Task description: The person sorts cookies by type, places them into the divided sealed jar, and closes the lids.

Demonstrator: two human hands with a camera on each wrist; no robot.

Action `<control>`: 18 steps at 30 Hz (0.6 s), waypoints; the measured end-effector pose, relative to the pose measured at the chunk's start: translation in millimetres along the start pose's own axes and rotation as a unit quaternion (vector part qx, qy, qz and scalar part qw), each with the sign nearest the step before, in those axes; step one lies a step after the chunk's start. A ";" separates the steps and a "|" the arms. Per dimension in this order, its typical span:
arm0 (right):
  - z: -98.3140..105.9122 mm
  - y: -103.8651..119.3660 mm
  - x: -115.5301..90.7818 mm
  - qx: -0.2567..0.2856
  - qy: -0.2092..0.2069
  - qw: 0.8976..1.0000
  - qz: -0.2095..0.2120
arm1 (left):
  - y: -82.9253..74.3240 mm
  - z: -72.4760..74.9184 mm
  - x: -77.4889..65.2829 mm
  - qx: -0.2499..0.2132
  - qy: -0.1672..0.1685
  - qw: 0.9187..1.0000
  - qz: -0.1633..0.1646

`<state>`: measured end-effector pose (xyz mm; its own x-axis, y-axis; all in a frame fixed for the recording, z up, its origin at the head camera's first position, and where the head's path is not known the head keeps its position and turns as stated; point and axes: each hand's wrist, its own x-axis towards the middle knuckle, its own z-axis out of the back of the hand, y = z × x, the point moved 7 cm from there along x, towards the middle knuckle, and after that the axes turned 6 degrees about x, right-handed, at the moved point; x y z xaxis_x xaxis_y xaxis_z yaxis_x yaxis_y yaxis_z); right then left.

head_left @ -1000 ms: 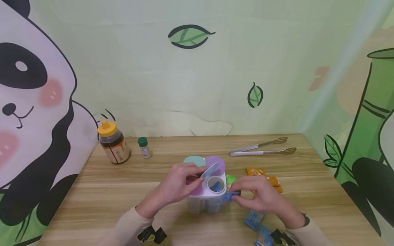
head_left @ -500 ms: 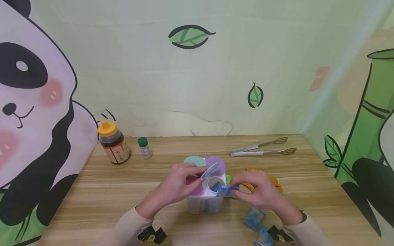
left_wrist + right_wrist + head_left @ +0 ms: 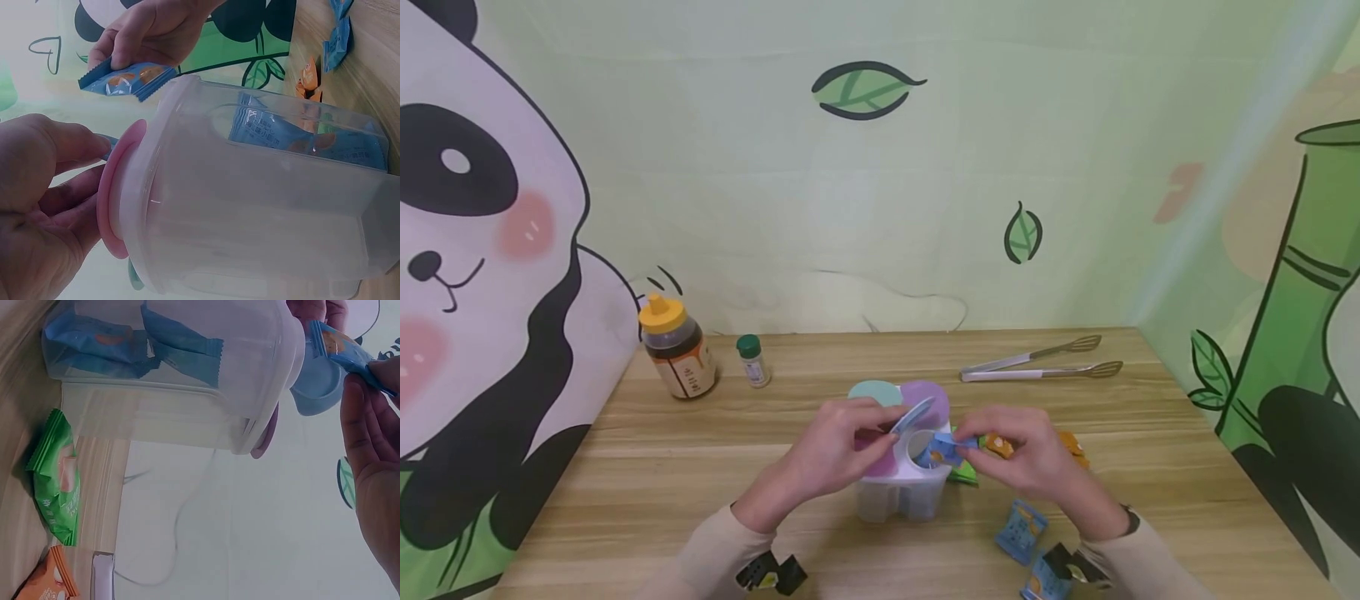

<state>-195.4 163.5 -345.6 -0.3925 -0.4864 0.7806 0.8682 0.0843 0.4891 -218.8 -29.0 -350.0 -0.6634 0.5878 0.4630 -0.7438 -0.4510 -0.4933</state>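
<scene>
A clear plastic storage box [image 3: 898, 502] with a white top and round coloured lids stands mid-table. My left hand [image 3: 838, 446] pinches its raised light-blue lid [image 3: 916, 413], which tilts up beside the round opening. With thumb and fingers, my right hand [image 3: 1026, 450] pinches a blue snack packet [image 3: 947, 448] at one end; its other end overlaps the opening in the head view. Blue packets [image 3: 269, 128] lie inside one compartment, seen through the wall in the left wrist view. The pink lid [image 3: 115, 194] and the teal lid [image 3: 874, 392] sit on the top.
Two blue packets [image 3: 1021, 532] lie at the front right. A green packet [image 3: 57, 478] and orange packets [image 3: 1072, 447] rest right of the box. Behind are tongs [image 3: 1037, 374], and at the back left a yellow-capped squeeze bottle [image 3: 681, 354] and a small green-capped bottle [image 3: 753, 363].
My right hand has moved left and up with the blue packet, from beside the box to the opening. My left hand keeps the lid raised in the same place.
</scene>
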 end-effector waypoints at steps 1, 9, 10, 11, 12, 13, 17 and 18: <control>0.6 -0.5 0.3 0.000 -0.005 1.000 -0.001 | 0.3 -0.2 -0.2 0.001 0.000 1.000 -0.001; 3.3 -4.5 1.8 0.017 -0.038 0.999 0.011 | 0.5 -0.8 0.7 0.002 0.000 1.000 -0.002; 3.5 -4.9 1.7 0.018 -0.041 0.999 0.010 | 0.3 -0.6 0.9 0.002 0.000 1.000 -0.001; 3.6 -5.3 1.7 0.017 -0.044 0.999 0.010 | 0.3 -0.6 1.0 0.002 0.001 1.000 -0.001; 3.8 -5.8 1.6 0.016 -0.048 0.999 0.009 | 0.3 -0.5 0.9 0.002 0.001 1.000 0.001; 3.7 -6.1 1.5 0.017 -0.050 0.999 0.009 | 0.4 -0.5 0.9 0.001 0.002 1.000 0.003; 3.1 -7.6 1.6 0.015 -0.058 0.998 0.010 | 1.8 -1.4 0.0 -0.004 0.004 1.000 0.006; 2.9 -8.4 1.6 0.015 -0.059 0.998 0.006 | 2.0 -1.5 -0.1 -0.005 0.004 1.000 0.006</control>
<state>-204.2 164.5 -347.3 -0.4168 -0.3796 0.8259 0.8645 0.1154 0.4893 -220.1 -28.9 -352.1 -0.6713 0.5876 0.4518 -0.7354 -0.4513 -0.5056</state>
